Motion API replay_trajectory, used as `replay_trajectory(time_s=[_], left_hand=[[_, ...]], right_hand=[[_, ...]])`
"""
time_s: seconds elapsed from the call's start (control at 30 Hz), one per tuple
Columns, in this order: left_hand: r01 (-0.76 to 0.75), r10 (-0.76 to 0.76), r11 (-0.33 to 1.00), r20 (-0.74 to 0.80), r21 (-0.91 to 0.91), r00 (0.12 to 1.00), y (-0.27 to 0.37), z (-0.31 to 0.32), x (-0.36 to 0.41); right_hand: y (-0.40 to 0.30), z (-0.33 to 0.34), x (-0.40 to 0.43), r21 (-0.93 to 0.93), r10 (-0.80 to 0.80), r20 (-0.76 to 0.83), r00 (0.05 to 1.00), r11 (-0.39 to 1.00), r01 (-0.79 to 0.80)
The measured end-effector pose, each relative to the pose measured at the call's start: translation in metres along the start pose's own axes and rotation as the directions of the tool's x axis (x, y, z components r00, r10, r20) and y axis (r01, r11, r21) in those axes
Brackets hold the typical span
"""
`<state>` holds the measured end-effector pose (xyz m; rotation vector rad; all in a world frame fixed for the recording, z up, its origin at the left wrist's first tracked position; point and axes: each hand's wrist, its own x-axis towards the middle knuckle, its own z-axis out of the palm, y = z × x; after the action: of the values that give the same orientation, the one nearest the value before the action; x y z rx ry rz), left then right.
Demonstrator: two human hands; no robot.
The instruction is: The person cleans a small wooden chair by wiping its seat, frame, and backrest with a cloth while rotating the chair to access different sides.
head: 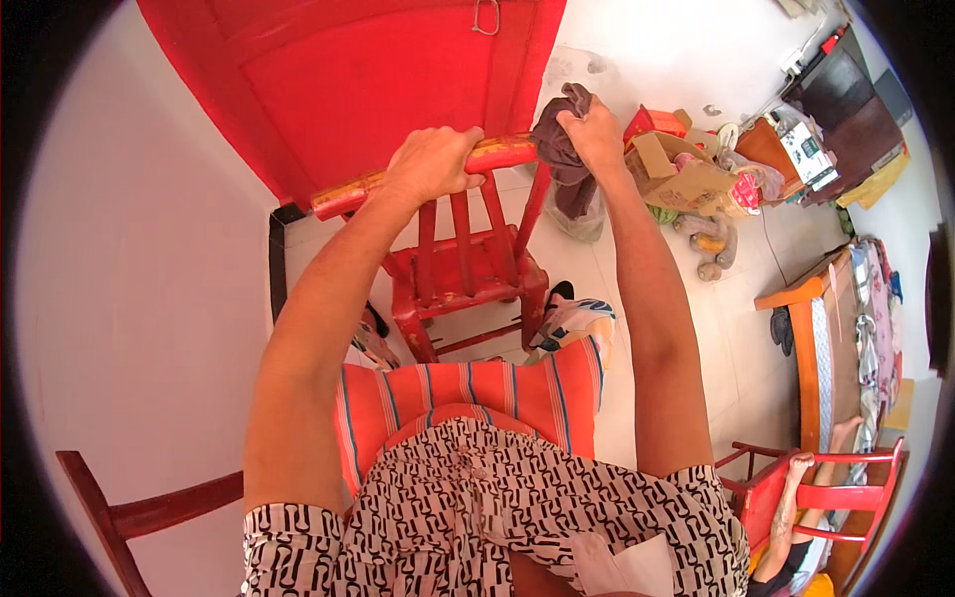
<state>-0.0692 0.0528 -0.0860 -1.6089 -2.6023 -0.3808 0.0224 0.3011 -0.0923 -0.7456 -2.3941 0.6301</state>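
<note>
A red painted wooden chair (pixel 470 261) stands before me, its worn top rail running from left to right. My left hand (pixel 439 164) is closed around the middle of that rail. At the rail's right end, my right hand (pixel 591 134) grips a dark brown cloth (pixel 559 145), which bunches over the wood and hangs down. A striped orange-red cloth (pixel 470 380) covers my lap, between me and the chair.
A red door (pixel 373 89) rises behind the chair, beside the left wall. Cardboard boxes (pixel 683 183) and pumpkins (pixel 712 239) are on the floor at the right. At the lower right, another person's hand (pixel 801 464) holds a second red chair (pixel 850 496) near a bed.
</note>
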Motion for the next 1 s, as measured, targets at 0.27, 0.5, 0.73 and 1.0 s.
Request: replay_trajectory(time_s=[0.27,0.5,0.73,1.0], left_hand=[[0.051,-0.051,0.998,0.010,0.026,0.999,0.002,0.005,0.004],[0.050,-0.050,0.998,0.000,0.031,0.999,0.003,0.001,0.006],[0.049,-0.049,0.998,-0.006,0.026,0.999,0.004,0.000,0.006],[0.081,-0.080,0.997,0.042,-0.018,0.996,0.009,-0.004,0.005]], right_hand=[[0.005,0.006,0.002,0.025,0.013,-0.025,1.000,1.000,-0.012],[0.003,0.008,0.006,0.037,0.060,-0.018,0.998,0.998,-0.059],[0.016,0.012,0.011,0.046,0.008,-0.025,1.000,0.999,-0.007],[0.012,0.006,0.006,0.018,0.012,-0.029,0.999,1.000,-0.011]])
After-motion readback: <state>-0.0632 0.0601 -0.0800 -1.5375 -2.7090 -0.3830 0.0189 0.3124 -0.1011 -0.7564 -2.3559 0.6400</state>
